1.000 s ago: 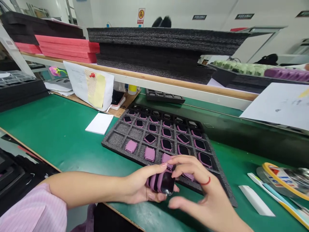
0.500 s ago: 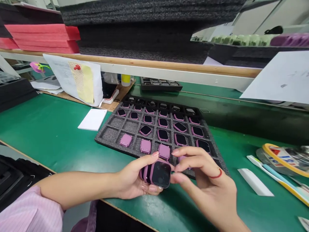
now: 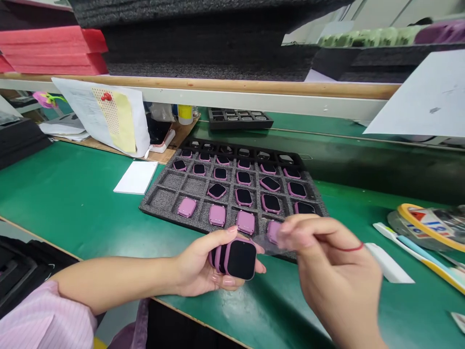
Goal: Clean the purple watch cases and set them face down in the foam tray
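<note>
The right hand [image 3: 327, 257] is blurred, and its fingers [image 3: 298, 228] are drawn close together over the near edge of a black foam tray [image 3: 156, 208]; a thin clear sliver [image 3: 269, 245] is seen beside them, but whether it is being gripped cannot be told. The left hand [image 3: 203, 261] is reached in from the left, with the bare forearm extending from a pink striped sleeve [image 3: 43, 315]. Its fingers are clenched around a stack of pink-framed watches [image 3: 238, 259], partly hidden by them and held just in front of the tray's near edge, with one black face turned upward. Further pink watch backs [image 3: 187, 207] and black faces [image 3: 243, 197] are seated in separate tray compartments, and the tray rests on the green worktop [image 3: 72, 194]
</note>
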{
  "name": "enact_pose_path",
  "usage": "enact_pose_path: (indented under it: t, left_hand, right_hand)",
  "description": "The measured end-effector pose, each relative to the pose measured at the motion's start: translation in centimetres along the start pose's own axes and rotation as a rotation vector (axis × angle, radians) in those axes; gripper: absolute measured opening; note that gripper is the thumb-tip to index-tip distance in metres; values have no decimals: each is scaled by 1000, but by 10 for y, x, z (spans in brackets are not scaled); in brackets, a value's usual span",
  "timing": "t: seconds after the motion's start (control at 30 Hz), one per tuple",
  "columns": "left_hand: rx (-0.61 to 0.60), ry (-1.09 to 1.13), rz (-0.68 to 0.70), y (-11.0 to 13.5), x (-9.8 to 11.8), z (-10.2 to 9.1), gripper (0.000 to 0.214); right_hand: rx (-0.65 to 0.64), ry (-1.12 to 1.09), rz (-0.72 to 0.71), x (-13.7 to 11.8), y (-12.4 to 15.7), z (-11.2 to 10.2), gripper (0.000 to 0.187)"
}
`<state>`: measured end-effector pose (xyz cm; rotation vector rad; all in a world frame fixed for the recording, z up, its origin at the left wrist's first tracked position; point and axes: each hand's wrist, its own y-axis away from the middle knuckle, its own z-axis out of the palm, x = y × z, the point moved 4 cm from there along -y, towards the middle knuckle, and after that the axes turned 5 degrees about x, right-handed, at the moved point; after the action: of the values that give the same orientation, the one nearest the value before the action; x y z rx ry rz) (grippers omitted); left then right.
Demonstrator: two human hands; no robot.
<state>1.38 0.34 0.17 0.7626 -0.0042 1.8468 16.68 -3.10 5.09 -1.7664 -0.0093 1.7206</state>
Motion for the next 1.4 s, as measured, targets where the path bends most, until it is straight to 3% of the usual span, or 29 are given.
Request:
enact_pose_path:
  t: [0.1, 0.17, 0.33, 0.43, 0.5, 0.57, 0.63, 0.7, 0.83, 0.97, 1.03, 1.1, 1.2, 1.4]
  left_hand:
    - [-29, -6, 9, 1, 1, 1, 46]
    - [-49, -6, 22, 1, 2, 1, 45]
    - [-80, -12, 37, 2, 4, 3, 44]
    - [-98, -3, 43, 3, 6, 4, 42]
    - [-100, -4, 46, 3, 6, 4, 42]
    - [-102, -8, 44, 3, 6, 3, 44]
    - [-97, -13, 28, 3, 6, 3, 46]
    - [-77, -13, 7, 3, 6, 2, 47]
    - [-22, -23, -3, 4, 6, 2, 49]
    - [57, -55, 77, 4, 5, 0, 50]
    - [73, -116, 167, 4, 5, 0, 49]
    - [62, -192, 222, 4, 4, 1, 49]
    - [69, -223, 230, 3, 3, 1, 52]
    - [95, -91, 205, 2, 9, -1, 48]
  right_hand:
    - [221, -174, 157, 5, -4, -14, 24]
    - [280, -189, 163, 4, -5, -18, 23]
    - [195, -90, 44, -5, 1, -17, 23]
    - [201, 99, -100, -9, 6, -20, 12]
    - [115, 252, -283, -14, 8, -20, 19]
    - [-88, 350, -465, -19, 14, -15, 26]
    - [-306, 395, -548, -22, 22, -10, 27]
    - [-432, 433, -546, -26, 30, -6, 30]
    - [-500, 517, -570, -31, 38, 2, 33]
    - [-491, 535, -758, -27, 35, 13, 33]
    - [-439, 554, -720, -20, 31, 17, 46]
    - [-430, 558, -587, -12, 28, 21, 55]
    - [-447, 483, -445, -7, 26, 22, 51]
    - [-434, 420, -359, -5, 21, 19, 55]
